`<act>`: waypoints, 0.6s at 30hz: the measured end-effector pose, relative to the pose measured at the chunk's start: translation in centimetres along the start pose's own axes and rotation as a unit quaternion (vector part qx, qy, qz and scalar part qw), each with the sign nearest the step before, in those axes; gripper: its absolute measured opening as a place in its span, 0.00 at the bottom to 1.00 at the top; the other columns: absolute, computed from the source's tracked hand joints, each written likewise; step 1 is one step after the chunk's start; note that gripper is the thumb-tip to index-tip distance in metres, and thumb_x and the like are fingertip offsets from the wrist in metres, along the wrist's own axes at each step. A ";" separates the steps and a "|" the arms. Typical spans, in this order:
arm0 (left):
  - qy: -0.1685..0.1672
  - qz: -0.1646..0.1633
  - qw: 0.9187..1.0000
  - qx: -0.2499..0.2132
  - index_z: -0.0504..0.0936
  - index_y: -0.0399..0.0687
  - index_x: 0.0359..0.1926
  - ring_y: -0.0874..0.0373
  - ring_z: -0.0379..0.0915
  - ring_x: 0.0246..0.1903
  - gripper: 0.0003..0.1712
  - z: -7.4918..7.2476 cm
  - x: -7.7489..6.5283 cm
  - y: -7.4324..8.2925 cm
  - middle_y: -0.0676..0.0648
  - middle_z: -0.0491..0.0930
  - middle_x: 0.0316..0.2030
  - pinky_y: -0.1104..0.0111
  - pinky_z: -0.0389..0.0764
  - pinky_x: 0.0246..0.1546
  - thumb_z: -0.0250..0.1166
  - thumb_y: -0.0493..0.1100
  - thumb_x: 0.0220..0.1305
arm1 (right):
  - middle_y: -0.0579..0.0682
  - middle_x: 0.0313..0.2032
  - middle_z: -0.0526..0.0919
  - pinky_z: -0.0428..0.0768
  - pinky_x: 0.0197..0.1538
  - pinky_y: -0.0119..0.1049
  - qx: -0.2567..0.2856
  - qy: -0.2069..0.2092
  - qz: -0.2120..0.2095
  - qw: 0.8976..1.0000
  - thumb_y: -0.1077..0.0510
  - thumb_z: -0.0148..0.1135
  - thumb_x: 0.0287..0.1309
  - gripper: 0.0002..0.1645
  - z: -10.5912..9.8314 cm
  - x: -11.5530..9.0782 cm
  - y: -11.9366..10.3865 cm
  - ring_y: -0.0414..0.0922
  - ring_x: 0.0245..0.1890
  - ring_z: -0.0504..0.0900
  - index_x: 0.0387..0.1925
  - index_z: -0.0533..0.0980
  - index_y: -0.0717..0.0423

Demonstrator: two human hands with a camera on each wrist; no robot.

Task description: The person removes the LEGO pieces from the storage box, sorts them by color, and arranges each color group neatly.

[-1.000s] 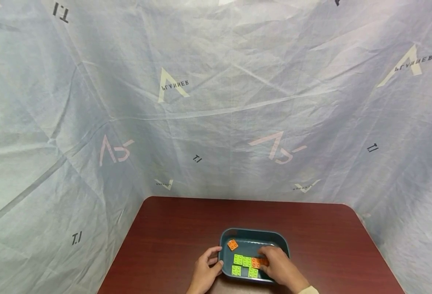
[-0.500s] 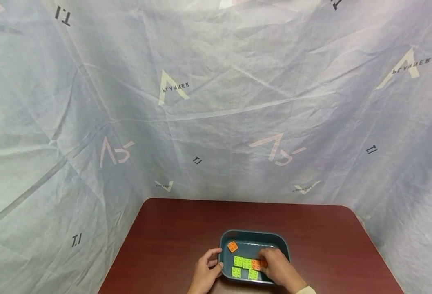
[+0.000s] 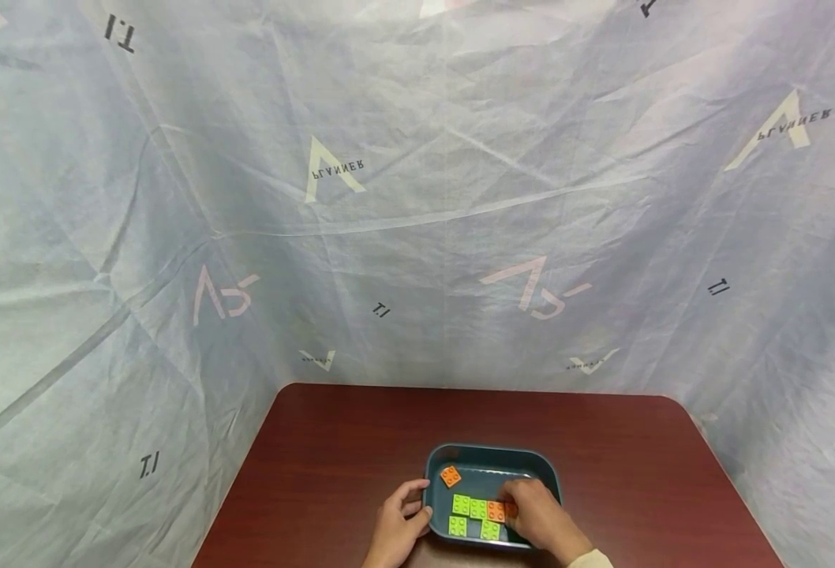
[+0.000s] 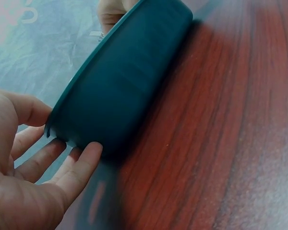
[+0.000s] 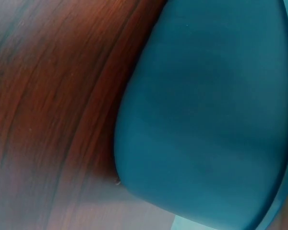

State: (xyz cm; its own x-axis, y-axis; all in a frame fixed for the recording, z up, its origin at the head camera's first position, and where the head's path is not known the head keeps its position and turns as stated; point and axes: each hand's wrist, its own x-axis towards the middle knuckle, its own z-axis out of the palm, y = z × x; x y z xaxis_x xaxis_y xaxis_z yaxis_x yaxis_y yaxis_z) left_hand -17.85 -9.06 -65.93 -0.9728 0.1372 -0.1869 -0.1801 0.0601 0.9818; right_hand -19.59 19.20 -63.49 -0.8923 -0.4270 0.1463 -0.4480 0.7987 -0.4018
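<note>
Inside the dark teal tray (image 3: 474, 454), green and orange toy building bricks lie with their studs up. A row runs from a green brick (image 3: 461, 505) through a second green brick (image 3: 478, 509) to an orange brick (image 3: 496, 511). At the row's right end, my right hand (image 3: 540, 514) pinches another orange brick (image 3: 511, 511), mostly hidden by the fingers. Two more green bricks lie on the near side, and a tilted orange brick (image 3: 450, 476) sits at the far left. My left hand (image 3: 396, 521) touches the tray's left end, its fingers spread against the outer wall (image 4: 101, 96).
The tray stands on a dark red wood-grain table (image 3: 332, 442). A pale grey printed cloth (image 3: 417, 197) hangs behind the table and at both sides. In the right wrist view the tray's outer wall (image 5: 206, 105) fills much of the frame.
The right fingers have drawn in slightly around the orange brick at the row's end. My left hand, the tray and the other bricks stay in place.
</note>
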 end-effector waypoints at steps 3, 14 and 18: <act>0.003 0.007 1.000 0.001 0.77 0.47 0.62 0.46 0.82 0.49 0.26 0.1 0.0 -0.1 0.37 0.78 0.55 0.58 0.86 0.36 0.66 0.36 0.63 | 0.37 0.27 0.81 0.72 0.28 0.32 0.005 -0.004 0.003 1.000 0.60 0.78 0.40 0.13 -0.1 0.0 0.0 0.31 0.26 0.72 0.31 0.83 0.48; -0.005 0.013 1.000 -0.019 0.74 0.42 0.64 0.44 0.82 0.49 0.27 0.1 -0.1 -0.2 0.34 0.79 0.53 0.58 0.86 0.36 0.65 0.35 0.63 | 0.41 0.28 0.83 0.73 0.27 0.30 0.066 -0.017 -0.008 0.998 0.60 0.79 0.42 0.15 -0.3 -0.1 0.5 0.35 0.26 0.76 0.35 0.84 0.51; -0.007 0.002 1.000 -0.018 0.75 0.43 0.64 0.46 0.83 0.48 0.27 0.0 0.0 0.0 0.36 0.80 0.52 0.58 0.86 0.37 0.65 0.36 0.63 | 0.41 0.28 0.82 0.73 0.27 0.30 0.080 -0.011 -0.010 0.997 0.59 0.79 0.43 0.15 -0.4 0.1 0.6 0.34 0.26 0.76 0.35 0.84 0.52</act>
State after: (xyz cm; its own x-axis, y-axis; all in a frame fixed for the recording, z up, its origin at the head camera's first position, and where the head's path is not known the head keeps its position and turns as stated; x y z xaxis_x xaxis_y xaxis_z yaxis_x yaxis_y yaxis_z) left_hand -17.82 -9.11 -65.96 -0.9714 0.1507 -0.1835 -0.1819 0.0245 0.9830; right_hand -19.96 19.85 -63.37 -0.8813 -0.4522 0.1373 -0.4496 0.7130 -0.5380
